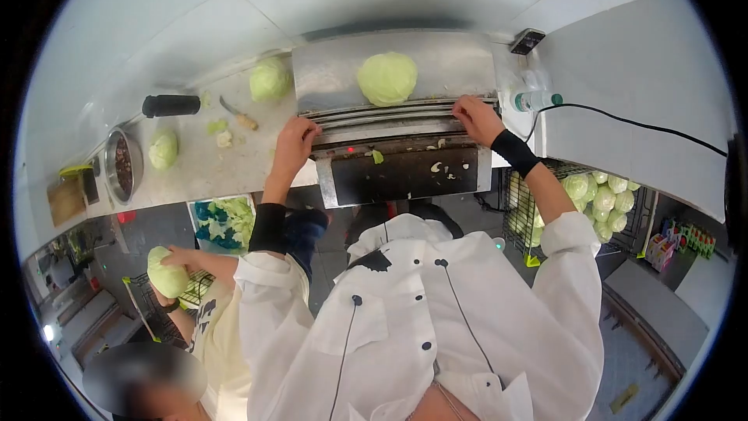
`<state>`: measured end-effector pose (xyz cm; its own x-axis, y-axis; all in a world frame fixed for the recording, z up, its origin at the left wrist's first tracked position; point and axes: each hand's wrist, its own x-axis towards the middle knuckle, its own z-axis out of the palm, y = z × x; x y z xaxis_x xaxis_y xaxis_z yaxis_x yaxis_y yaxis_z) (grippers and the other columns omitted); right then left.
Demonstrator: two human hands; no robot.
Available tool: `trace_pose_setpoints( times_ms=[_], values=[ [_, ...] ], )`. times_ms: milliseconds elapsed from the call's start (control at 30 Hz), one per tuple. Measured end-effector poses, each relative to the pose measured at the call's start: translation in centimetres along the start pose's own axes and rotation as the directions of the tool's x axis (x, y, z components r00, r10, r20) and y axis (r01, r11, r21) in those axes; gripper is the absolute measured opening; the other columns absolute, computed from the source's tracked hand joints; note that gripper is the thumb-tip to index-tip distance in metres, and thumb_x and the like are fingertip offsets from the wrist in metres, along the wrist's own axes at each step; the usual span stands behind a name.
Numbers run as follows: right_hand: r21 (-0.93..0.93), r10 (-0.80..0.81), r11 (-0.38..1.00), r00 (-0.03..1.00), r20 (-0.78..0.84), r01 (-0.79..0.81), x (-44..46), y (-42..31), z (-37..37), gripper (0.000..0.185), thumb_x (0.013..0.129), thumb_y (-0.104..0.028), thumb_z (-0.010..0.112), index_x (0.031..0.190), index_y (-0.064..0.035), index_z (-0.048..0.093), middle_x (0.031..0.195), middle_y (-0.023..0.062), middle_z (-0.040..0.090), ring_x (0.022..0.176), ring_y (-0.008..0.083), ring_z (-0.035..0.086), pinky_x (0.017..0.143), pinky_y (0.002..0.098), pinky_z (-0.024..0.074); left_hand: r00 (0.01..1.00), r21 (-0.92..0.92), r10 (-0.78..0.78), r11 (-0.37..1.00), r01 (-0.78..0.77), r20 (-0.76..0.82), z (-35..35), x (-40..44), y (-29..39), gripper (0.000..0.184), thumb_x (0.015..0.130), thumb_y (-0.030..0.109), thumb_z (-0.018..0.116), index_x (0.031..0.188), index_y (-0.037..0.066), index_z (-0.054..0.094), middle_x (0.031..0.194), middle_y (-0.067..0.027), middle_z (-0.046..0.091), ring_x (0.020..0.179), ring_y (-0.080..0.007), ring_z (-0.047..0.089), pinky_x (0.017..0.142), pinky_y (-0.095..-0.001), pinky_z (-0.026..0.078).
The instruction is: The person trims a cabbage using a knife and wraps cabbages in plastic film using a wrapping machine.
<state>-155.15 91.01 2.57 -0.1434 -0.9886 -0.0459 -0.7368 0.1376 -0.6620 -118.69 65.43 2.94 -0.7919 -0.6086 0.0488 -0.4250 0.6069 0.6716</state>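
Observation:
A pale green cabbage (387,78) rests on the metal top plate (323,70) of a tabletop machine. In front of it, several metal bars (382,115) run across between my hands. My left hand (297,143) is closed in a pinch at their left end. At the right end, my right hand (477,119) also pinches with fingertips together. Whatever is between the fingers is too thin or hidden to make out. Nearer my body lies a dark flat plate (397,175) with scraps of leaf on it. Both wrists wear black bands.
Left on the counter are a cabbage (269,79), another cabbage (163,150), a knife (240,114) and a metal bowl (137,164). A bottle (534,101) and black cable (623,114) are at right. Below stands a wire crate (520,214) of cabbages. A co-worker at lower left holds a cabbage (166,271).

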Motion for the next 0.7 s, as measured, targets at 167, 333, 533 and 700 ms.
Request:
trace_pose_setpoints(
  times_ms=[167, 333, 533, 700],
  values=[
    [0.092, 0.09, 0.992, 0.995, -0.031, -0.087, -0.6, -0.6, 0.0, 0.009, 0.092, -0.005, 0.054, 0.099, -0.0034, 0.05, 0.094, 0.018, 0.056, 0.083, 0.0406, 0.058, 0.072, 0.045, 0.0464, 0.998, -0.017, 0.066, 0.998, -0.066, -0.019, -0.6, -0.5, 0.3, 0.003, 0.082, 0.0, 0.064, 0.084, 0.001, 0.065, 0.082, -0.0131, 0.062, 0.085, -0.0339, 0.057, 0.075, -0.041, 0.047],
    [0.193, 0.041, 0.981, 0.991, -0.128, -0.016, -1.8, -1.9, -0.1, 0.007, 0.095, 0.0, 0.05, 0.101, -0.004, 0.048, 0.092, 0.0162, 0.055, 0.078, 0.0333, 0.061, 0.068, 0.0386, 0.0493, 0.997, -0.03, 0.055, 0.998, -0.057, -0.06, -1.6, -1.4, 2.0, 0.002, 0.086, 0.001, 0.065, 0.089, 0.001, 0.064, 0.086, -0.0128, 0.064, 0.078, -0.0276, 0.061, 0.069, -0.0357, 0.048],
    [0.371, 0.178, 0.924, 0.962, -0.208, -0.091, -3.9, -3.9, 0.3, 0.012, 0.099, 0.001, 0.044, 0.109, -0.0025, 0.049, 0.094, 0.0137, 0.067, 0.077, 0.0197, 0.068, 0.067, 0.0293, 0.0534, 0.984, -0.292, -0.118, 0.953, 0.076, -0.13, -2.4, -2.6, 5.1, 0.008, 0.091, -0.004, 0.058, 0.092, 0.0, 0.065, 0.098, -0.0113, 0.069, 0.076, -0.0191, 0.066, 0.067, -0.03, 0.052],
    [0.445, 0.175, 0.895, 0.907, -0.384, 0.016, -4.9, -3.5, 1.9, 0.013, 0.1, 0.002, 0.044, 0.108, -0.0026, 0.052, 0.085, 0.0122, 0.069, 0.072, 0.0208, 0.068, 0.068, 0.0309, 0.0543, 0.966, -0.414, -0.182, 0.906, 0.092, -0.182, -2.2, -3.7, 5.5, 0.009, 0.096, -0.002, 0.055, 0.099, -0.003, 0.063, 0.101, -0.0123, 0.071, 0.087, -0.0179, 0.07, 0.077, -0.0283, 0.055]
  ],
)
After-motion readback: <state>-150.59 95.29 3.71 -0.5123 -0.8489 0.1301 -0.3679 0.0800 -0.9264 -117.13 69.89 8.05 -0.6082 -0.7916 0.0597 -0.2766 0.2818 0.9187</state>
